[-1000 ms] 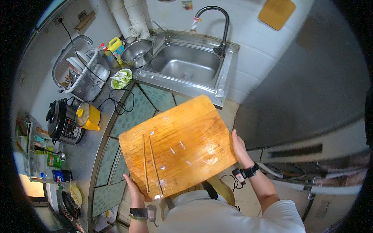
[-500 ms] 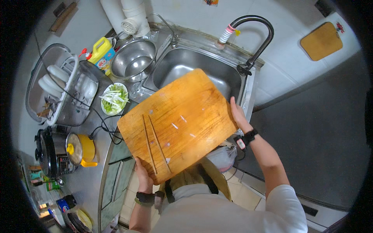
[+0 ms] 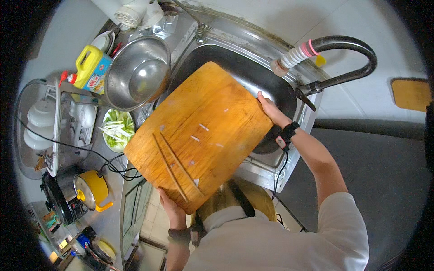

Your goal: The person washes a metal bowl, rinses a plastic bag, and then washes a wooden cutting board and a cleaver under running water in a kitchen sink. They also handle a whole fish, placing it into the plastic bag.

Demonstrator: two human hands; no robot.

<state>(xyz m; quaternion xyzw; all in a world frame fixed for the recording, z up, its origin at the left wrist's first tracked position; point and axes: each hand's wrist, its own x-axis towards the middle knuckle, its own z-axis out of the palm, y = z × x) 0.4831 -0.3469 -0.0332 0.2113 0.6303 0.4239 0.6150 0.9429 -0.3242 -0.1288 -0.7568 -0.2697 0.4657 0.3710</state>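
Observation:
A large wooden cutting board (image 3: 199,135) with a few pale food scraps and two long grooves is held flat over the steel sink (image 3: 246,72). My left hand (image 3: 171,208) grips its near edge from below. On the far right edge, my right hand (image 3: 270,108) holds the board with the fingers curled over it. The board covers the near left part of the sink basin. The black tap (image 3: 343,58) with a white hose end arches over the sink to the right.
A steel bowl (image 3: 138,74) and a yellow detergent bottle (image 3: 90,67) stand left of the sink. Below them is a plate of chopped green vegetables (image 3: 116,131). A dish rack with white bowls (image 3: 43,126), a yellow kettle (image 3: 90,192) and cables lie along the left counter.
The board has moved from over the floor to over the sink, with both hands still on it. The view has come closer to the sink.

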